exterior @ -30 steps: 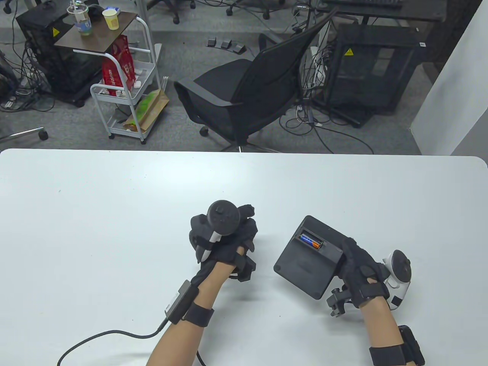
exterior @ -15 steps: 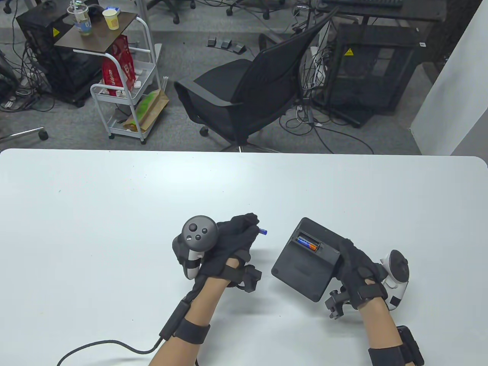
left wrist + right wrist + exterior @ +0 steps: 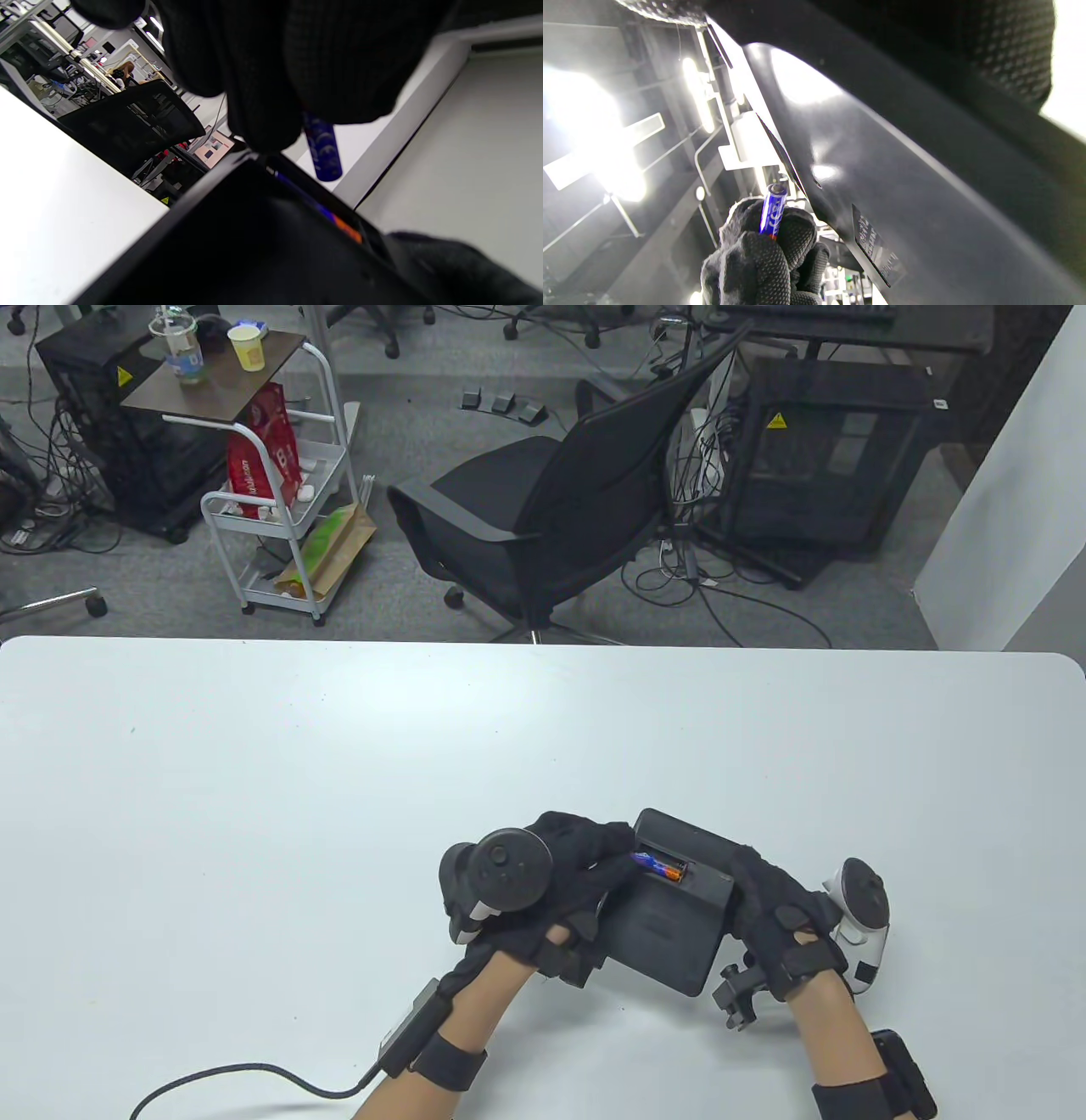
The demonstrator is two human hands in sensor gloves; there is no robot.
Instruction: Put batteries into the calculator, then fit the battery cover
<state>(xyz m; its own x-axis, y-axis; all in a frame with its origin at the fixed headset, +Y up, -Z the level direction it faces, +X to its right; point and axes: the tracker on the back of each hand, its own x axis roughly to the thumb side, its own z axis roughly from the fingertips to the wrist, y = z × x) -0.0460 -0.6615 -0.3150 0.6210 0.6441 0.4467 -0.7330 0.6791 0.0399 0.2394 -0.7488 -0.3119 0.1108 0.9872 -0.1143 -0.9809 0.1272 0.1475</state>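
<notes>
While right hand (image 3: 785, 912) grips calculator (image 3: 670, 929), left hand (image 3: 564, 882) fingers (image 3: 793, 231) pinching battery (image 3: 773, 209) beside its compartment.

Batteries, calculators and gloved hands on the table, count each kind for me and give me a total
Batteries: 2, one seated in the compartment, one pinched in the left hand's fingers
Calculators: 1
Gloved hands: 2, left hand and right hand
Total: 5
No battery cover shows in any view.
</notes>
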